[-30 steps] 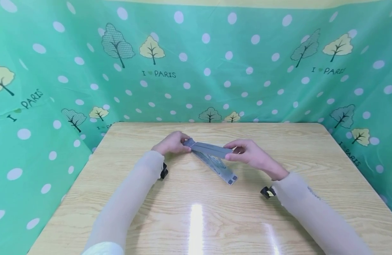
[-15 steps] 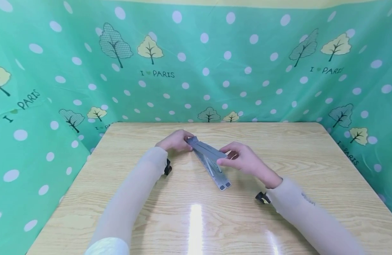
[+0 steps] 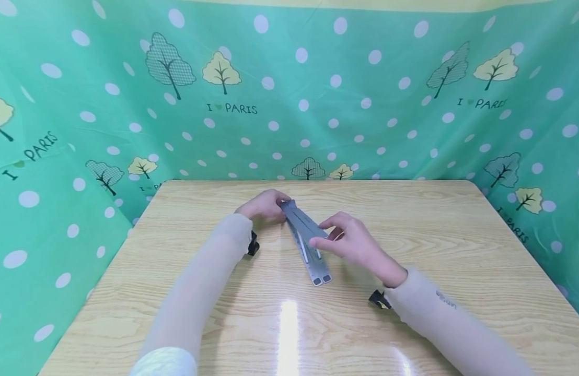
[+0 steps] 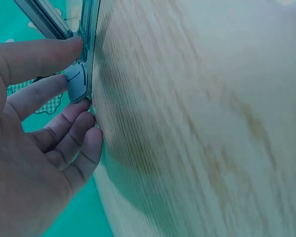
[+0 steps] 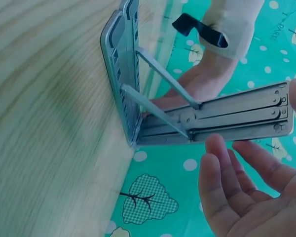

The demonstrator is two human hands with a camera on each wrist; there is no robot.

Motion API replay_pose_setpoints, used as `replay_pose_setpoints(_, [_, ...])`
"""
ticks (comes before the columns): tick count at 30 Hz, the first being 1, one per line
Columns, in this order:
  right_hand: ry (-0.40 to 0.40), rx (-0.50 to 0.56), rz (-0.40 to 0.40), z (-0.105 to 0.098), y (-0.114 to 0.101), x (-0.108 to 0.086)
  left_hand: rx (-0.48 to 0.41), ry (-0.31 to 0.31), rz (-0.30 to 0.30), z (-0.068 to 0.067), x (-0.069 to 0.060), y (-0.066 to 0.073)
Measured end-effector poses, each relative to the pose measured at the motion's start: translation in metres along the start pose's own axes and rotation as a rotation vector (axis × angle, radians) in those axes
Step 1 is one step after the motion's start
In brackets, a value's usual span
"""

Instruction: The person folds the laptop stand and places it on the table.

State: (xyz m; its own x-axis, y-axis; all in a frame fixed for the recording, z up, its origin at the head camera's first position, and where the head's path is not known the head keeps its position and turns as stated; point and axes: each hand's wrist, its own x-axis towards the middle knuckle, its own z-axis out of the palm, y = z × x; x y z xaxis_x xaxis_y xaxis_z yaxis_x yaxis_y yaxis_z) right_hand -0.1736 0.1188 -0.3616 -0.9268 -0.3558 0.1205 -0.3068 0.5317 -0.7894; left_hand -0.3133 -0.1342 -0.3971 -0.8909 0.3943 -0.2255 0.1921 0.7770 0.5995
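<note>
While the left hand (image 3: 267, 206) pinches the hinged stand (image 3: 306, 227), the right hand (image 3: 350, 243) holds its raised end (image 5: 278, 112).

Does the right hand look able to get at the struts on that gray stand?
Probably yes: the gray stand is partly open and nothing visible covers its struts in the right wrist view, though the right hand might need to let go first.

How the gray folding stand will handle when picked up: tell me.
The gray folding stand probably stays stiff: its panels look straight and metallic. It may fold if lifted by one panel, since the two meet at one end with slim struts between. Rolling seems unlikely, as its lower panel lies flat on the table.
</note>
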Motion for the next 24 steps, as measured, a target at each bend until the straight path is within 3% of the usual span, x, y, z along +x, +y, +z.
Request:
replay_pose_setpoints(9, [0.045,-0.055,0.049,0.009,-0.007,-0.002,-0.028,0.019,0.024,0.008,0.007,0.008])
replay_pose_setpoints(24, [0.06,-0.105,0.057,0.014,-0.018,-0.003,-0.021,-0.005,0.032,0.016,0.018,0.021])
